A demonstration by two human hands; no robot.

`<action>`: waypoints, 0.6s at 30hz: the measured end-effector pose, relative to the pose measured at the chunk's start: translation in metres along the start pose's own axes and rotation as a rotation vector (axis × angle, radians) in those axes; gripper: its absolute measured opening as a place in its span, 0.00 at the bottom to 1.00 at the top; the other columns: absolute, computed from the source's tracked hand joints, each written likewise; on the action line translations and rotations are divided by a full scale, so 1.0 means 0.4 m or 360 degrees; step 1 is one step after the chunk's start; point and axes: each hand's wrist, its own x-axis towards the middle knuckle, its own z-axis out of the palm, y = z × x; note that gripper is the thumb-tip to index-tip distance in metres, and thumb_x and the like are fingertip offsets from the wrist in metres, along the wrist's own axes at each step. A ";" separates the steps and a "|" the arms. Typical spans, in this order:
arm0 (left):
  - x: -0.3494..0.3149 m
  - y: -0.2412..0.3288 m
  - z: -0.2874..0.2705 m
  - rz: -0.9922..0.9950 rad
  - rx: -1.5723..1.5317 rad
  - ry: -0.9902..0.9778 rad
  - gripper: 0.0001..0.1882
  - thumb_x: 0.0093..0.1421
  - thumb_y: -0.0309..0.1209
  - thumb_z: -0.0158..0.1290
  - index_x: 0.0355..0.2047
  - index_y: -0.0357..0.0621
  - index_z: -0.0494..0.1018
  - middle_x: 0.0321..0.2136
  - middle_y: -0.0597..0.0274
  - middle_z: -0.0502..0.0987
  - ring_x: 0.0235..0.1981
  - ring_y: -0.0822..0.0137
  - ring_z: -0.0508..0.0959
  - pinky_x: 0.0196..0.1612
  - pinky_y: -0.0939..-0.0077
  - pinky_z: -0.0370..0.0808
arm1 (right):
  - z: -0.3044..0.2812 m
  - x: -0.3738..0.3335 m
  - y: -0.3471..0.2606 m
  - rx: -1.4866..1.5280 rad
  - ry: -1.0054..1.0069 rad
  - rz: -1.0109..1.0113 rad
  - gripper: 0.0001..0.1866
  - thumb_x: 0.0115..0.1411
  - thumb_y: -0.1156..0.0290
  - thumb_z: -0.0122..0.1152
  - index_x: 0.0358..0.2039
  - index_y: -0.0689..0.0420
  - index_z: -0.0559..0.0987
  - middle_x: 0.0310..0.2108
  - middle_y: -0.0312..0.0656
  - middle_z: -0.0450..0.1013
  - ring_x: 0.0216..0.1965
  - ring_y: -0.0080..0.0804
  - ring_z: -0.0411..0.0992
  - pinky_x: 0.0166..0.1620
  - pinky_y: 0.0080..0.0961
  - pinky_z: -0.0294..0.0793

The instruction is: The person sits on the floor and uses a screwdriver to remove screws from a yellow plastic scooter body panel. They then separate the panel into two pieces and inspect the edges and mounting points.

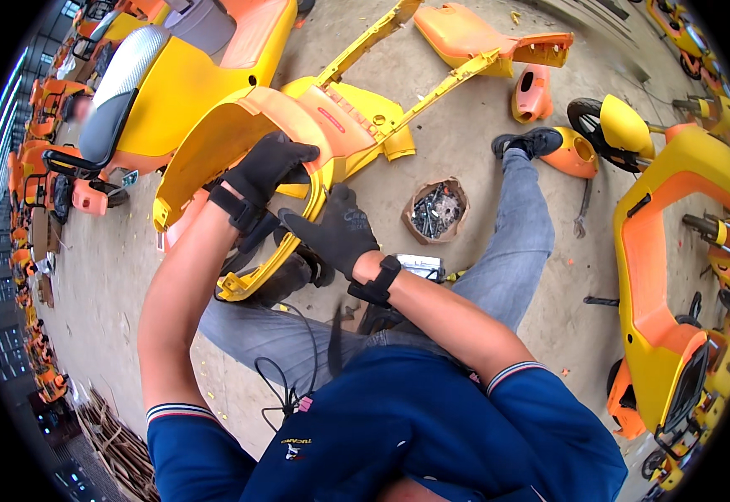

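Observation:
A large yellow and orange plastic scooter body panel [285,109] stands tilted between my legs, its curved shell toward me and two long yellow arms reaching away. My left hand [271,174], in a black glove, is closed over the orange edge of the shell. Lower and to the right, my right hand [338,232], gloved too, grips the yellow rim with its thumb pointing left. The fingers' far sides are hidden behind the panel. Just right of it on the floor sits a torn cardboard box [437,211] full of screws and small metal parts.
An orange seat-like panel [465,38], an orange cover [532,94] and a rounded orange shell [570,155] lie beyond. A wrench [583,207] is on the floor at right. Scooter bodies stand at left [172,100] and right [645,276]. A black cord [285,393] hangs before me.

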 end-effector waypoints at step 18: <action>0.073 -0.115 0.037 -0.0209 -0.0079 -0.0080 0.10 0.60 0.36 0.60 0.26 0.47 0.74 0.18 0.69 0.72 0.18 0.76 0.69 0.22 0.83 0.65 | -0.029 0.022 0.068 -0.0116 -0.0105 0.0221 0.47 0.50 0.35 0.62 0.47 0.74 0.69 0.44 0.68 0.72 0.48 0.59 0.73 0.51 0.42 0.73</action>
